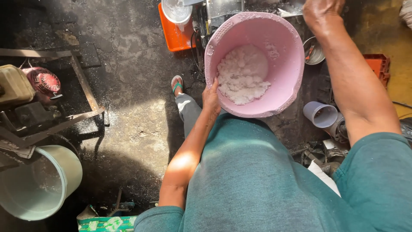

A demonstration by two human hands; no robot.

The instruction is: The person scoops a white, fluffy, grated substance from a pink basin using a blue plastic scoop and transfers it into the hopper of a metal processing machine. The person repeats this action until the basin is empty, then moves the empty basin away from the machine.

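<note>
My left hand (211, 98) grips the near rim of a pink plastic basin (286, 64) and holds it tilted against my body. White grated flakes (242, 74) lie heaped in the basin's bottom. My right hand (321, 12) reaches up past the basin's far right rim toward a metal machine (223, 7) at the top edge. Its fingers are curled, and what they touch is cut off by the frame.
An orange tray (171, 36) with a white jug (176, 10) stands at the top. A pale green bucket (40, 182) sits at lower left beside a red engine (43, 81) in a metal frame. A grey cup (321, 114) and orange crate (378, 64) lie at right. My sandalled foot (177, 83) rests on wet concrete.
</note>
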